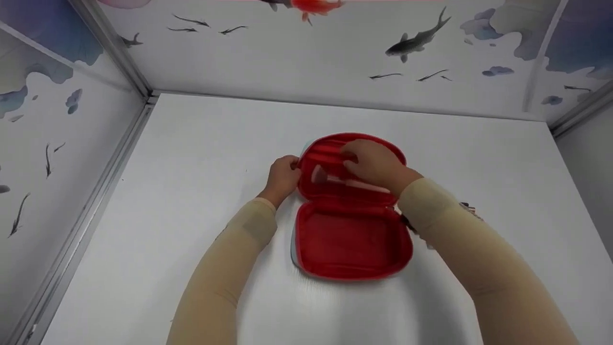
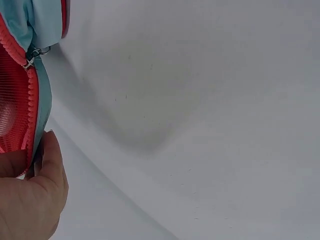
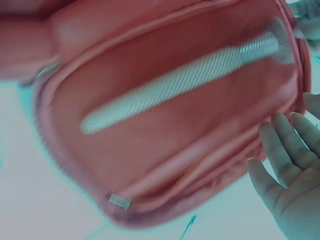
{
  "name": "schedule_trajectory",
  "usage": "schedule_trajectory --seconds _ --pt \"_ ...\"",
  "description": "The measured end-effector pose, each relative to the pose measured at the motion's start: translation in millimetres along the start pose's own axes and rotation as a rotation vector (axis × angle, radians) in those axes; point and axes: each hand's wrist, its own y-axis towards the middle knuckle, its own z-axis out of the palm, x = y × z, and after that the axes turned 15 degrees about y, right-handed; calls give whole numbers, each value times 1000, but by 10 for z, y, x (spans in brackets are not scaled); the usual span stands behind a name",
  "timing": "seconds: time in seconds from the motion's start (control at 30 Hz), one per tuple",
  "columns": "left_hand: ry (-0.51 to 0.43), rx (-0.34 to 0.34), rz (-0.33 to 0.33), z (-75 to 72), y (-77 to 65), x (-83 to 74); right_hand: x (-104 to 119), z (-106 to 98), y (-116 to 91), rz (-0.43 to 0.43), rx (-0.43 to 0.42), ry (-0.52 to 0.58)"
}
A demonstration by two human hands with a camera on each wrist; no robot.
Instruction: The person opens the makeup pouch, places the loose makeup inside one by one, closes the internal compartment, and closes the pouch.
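Observation:
A zippered case (image 1: 352, 239), red inside and light blue outside, lies unfolded on the table. Behind the mesh pocket of its far half sits a makeup brush (image 3: 165, 92), its bristle end toward the left. My left hand (image 1: 283, 178) pinches the left rim of that far half between thumb and fingers, and in the left wrist view the left hand (image 2: 35, 195) is at the zipper edge. Over the upper right of the far half hovers my right hand (image 1: 376, 163). The right hand (image 3: 295, 175) has relaxed, spread fingers with nothing between them.
Small dark and pale items (image 1: 468, 208) lie on the table to the right, partly hidden by the right forearm. A white table (image 1: 201, 143) surrounds the case. Panels with fish prints (image 1: 416, 44) wall the back and sides. A zipper pull (image 2: 35, 56) hangs at the case's hinge side.

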Motion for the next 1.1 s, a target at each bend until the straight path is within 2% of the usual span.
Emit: schedule_trajectory --seconds 0.2,0.37,0.63,0.83,0.97,1.1 --pt "31 -17 1 33 38 0 -259 -208 -352 -11 -54 -4" --pt "55 -38 1 45 29 4 -462 -273 -682 -23 -73 -15" --pt "99 -72 18 79 48 40 -740 -222 -1071 26 -94 -44" --pt "87 -59 -9 85 41 56 -954 -130 -1346 9 -123 -79" --pt "87 -62 -3 90 38 57 -1106 -67 -1534 9 -146 -169" --pt "81 -67 1 85 24 54 -1206 -25 -1686 41 -126 -284"
